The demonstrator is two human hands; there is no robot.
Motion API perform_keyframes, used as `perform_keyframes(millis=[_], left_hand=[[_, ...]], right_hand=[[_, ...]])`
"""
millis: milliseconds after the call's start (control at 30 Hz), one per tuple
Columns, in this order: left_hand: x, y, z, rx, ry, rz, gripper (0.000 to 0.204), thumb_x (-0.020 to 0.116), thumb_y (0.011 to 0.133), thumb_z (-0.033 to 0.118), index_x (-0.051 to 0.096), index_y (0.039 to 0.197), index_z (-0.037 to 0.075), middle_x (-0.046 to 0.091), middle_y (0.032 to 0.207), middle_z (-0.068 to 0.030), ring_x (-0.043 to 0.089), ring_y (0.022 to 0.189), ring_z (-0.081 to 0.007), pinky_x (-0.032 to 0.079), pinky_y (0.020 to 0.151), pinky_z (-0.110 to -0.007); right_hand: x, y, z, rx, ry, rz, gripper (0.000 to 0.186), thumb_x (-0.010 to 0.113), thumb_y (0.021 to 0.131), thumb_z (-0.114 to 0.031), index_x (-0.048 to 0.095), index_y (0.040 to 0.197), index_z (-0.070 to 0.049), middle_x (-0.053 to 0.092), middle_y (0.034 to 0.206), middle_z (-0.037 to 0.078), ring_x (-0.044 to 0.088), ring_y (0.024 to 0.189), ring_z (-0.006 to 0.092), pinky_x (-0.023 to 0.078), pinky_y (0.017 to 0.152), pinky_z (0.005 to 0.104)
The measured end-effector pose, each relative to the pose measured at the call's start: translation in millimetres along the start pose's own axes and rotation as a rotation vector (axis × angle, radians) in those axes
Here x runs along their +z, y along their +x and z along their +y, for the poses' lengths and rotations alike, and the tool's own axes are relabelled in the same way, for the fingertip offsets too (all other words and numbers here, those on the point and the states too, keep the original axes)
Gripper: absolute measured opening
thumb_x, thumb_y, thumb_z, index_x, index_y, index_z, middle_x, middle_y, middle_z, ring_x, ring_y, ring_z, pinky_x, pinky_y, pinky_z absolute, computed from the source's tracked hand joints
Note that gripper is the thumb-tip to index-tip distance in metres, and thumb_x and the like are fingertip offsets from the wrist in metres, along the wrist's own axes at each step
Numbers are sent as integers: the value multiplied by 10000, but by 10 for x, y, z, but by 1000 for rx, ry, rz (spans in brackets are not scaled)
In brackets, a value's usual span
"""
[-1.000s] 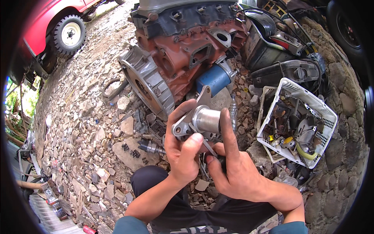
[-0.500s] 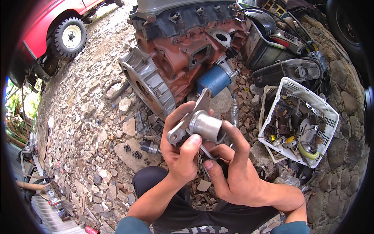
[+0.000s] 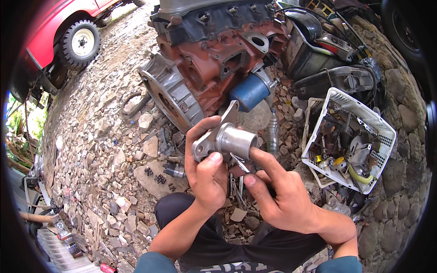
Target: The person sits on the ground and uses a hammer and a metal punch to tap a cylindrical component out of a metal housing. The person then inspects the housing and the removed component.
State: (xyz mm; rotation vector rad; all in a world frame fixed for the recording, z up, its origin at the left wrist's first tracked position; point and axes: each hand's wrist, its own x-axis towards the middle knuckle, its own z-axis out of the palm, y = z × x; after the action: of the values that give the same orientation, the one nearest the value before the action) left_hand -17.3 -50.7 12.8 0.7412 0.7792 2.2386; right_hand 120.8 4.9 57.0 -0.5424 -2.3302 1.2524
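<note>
Over gravel [image 3: 104,159], the tube [image 3: 238,141] (flanged) shifted left.

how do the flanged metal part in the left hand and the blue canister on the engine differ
Colour: the flanged metal part is bare silver; the canister is mostly blue.
Support: the part is held in the left hand; the canister sits on the engine.
Shape: the part has a plate with holes; the canister shows none.
Both have a rounded, cylindrical body.
</note>
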Motion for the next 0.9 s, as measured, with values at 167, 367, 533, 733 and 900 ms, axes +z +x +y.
perform_keyframes(millis=[167, 367, 533, 733, 900], left_hand=[[-49, -2, -72, -71, 124, 14, 587, 448, 862, 233, 359, 1386, -14, 585, 1211, -232, 595, 1157, -334, 456, 1036, -452], [-17, -29, -123, -28, 94, 18, 537, 428, 843, 126, 425, 1353, -44, 598, 1166, -182, 617, 1005, -209, 497, 931, -352], [-53, -73, -173, 27, 194, -115, 561, 424, 872, 194, 336, 1389, -5, 564, 1242, -211, 598, 1160, -361, 455, 1048, -521], [-28, -117, -210, 31, -17, -98, 542, 444, 912, 230, 320, 1407, 45, 580, 1211, -173, 624, 1102, -350, 419, 1081, -573], [-12, -171, -250, 17, 138, -47, 551, 437, 923, 290, 317, 1403, 47, 590, 1176, -211, 649, 1036, -309, 549, 912, -442]], right_hand=[[-44, 27, -13, 143, 116, -35, 468, 600, 956, -145, 391, 1324, 55, 660, 734, 236, 677, 678, 423, 503, 544, 446], [-96, 80, -35, 190, 180, -50, 328, 610, 953, -152, 486, 1181, 48, 648, 717, 250, 659, 660, 441, 484, 538, 444], [-117, 74, -1, 104, 75, -23, 314, 606, 950, -135, 514, 1184, 53, 638, 709, 254, 661, 669, 440, 494, 537, 442], [20, 35, 52, 0, 120, 75, 290, 607, 944, -124, 549, 1162, 58, 616, 654, 243, 653, 603, 418, 494, 495, 445], [-38, 33, 28, -28, 0, 65, 235, 624, 932, -138, 559, 1060, 48, 609, 602, 219, 631, 537, 405, 484, 465, 454]])
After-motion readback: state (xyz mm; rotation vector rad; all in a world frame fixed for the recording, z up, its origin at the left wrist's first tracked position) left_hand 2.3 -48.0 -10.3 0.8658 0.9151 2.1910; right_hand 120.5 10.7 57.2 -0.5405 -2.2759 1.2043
